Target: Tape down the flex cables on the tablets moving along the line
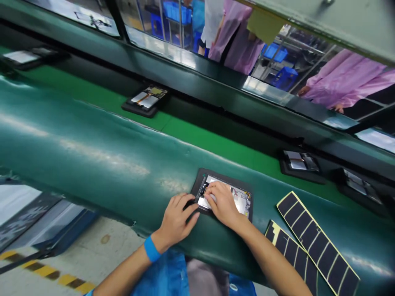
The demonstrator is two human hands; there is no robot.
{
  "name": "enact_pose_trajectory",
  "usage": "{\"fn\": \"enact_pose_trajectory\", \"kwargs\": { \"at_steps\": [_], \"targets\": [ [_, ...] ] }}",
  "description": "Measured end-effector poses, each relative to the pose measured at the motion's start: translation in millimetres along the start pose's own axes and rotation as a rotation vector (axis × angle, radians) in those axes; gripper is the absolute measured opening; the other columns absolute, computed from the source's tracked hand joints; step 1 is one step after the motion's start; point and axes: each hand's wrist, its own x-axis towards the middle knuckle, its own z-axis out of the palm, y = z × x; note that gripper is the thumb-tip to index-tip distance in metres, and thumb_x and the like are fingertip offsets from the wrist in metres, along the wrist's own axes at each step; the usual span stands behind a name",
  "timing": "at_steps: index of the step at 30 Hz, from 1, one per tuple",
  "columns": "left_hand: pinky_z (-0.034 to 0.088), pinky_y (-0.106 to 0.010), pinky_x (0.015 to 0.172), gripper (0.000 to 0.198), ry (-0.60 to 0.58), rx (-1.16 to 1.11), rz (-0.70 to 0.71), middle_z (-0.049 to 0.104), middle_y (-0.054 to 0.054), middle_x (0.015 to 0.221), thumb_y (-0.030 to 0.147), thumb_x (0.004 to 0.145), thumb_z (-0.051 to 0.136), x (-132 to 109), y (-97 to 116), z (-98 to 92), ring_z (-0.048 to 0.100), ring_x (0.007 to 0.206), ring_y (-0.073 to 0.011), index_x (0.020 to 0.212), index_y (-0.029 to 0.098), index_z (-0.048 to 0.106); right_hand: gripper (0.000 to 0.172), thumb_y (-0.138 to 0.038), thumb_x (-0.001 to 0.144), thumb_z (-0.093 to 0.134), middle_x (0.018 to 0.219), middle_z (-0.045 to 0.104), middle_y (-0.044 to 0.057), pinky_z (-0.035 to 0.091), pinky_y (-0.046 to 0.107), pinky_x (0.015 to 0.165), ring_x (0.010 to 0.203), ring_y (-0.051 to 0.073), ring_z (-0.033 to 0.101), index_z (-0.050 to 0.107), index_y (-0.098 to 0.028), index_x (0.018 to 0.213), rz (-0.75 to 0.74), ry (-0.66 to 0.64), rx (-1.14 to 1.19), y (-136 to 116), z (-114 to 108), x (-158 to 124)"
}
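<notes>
An opened tablet (240, 201), with silver battery area and circuit board exposed, lies in a black tray (228, 176) on the green work surface. My right hand (220, 200) rests over its left half, fingers curled and pressed together near the inner edge; whatever is under the fingertips is hidden. Beside the tray's left corner, my left hand (179, 217) has its fingers spread, the tips at the tray's edge. A blue band (152, 249) circles the left wrist. To the right lie two sheets of black stickers, an upper sheet (317, 240) overlapping a lower sheet (291, 253).
Behind the rounded green ledge (101, 152) runs a green conveyor belt (197, 133). It carries more opened devices in black trays, including one tablet (146, 100) at centre left and another (300, 162) at right. Across the line stand people in pink coats (348, 78).
</notes>
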Motion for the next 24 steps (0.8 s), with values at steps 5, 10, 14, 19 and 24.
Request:
{"fn": "enact_pose_trajectory", "kwargs": {
  "at_steps": [5, 10, 14, 19, 24],
  "targets": [
    [0.045, -0.051, 0.107, 0.027, -0.092, 0.044, -0.006, 0.06, -0.016, 0.136, 0.029, 0.099, 0.052, 4, -7, 3.6, 0.049, 0.134, -0.0326, 0.115, 0.018, 0.07, 0.012, -0.023, 0.102, 0.051, 0.108, 0.064, 0.008, 0.04, 0.038, 0.084, 0.101, 0.024, 0.059, 0.061, -0.022, 0.096, 0.019, 0.012, -0.114, 7, 10, 5],
    [0.039, -0.056, 0.113, 0.037, -0.203, 0.1, 0.003, 0.052, -0.017, 0.149, 0.035, 0.099, 0.052, 9, -9, 9.7, 0.041, 0.144, -0.0364, 0.13, 0.021, 0.067, 0.014, -0.024, 0.103, 0.049, 0.109, 0.063, 0.009, 0.041, 0.038, 0.083, 0.103, 0.024, 0.059, 0.062, -0.021, 0.097, 0.028, 0.013, -0.129, 12, 10, 6],
    [0.035, -0.058, 0.116, 0.044, -0.275, 0.126, 0.026, 0.046, -0.017, 0.156, 0.038, 0.099, 0.054, 13, -12, 11.8, 0.036, 0.148, -0.0379, 0.139, 0.023, 0.061, 0.016, -0.024, 0.103, 0.049, 0.109, 0.063, 0.009, 0.042, 0.037, 0.083, 0.102, 0.024, 0.06, 0.063, -0.021, 0.098, 0.036, 0.031, -0.129, 14, 11, 7],
    [0.034, -0.059, 0.116, 0.051, -0.311, 0.159, 0.04, 0.039, -0.016, 0.161, 0.042, 0.099, 0.055, 16, -15, 13.8, 0.03, 0.151, -0.039, 0.147, 0.025, 0.055, 0.015, -0.024, 0.103, 0.049, 0.11, 0.063, 0.009, 0.043, 0.038, 0.085, 0.102, 0.024, 0.06, 0.063, -0.022, 0.098, 0.038, 0.042, -0.129, 16, 13, 7],
    [0.034, -0.059, 0.114, 0.056, -0.331, 0.181, 0.06, 0.037, -0.016, 0.163, 0.045, 0.099, 0.054, 16, -17, 14.6, 0.03, 0.151, -0.0398, 0.152, 0.026, 0.049, 0.015, -0.023, 0.104, 0.047, 0.111, 0.063, 0.01, 0.044, 0.039, 0.086, 0.103, 0.025, 0.06, 0.061, -0.021, 0.098, 0.046, 0.048, -0.143, 16, 16, 6]
  ]
}}
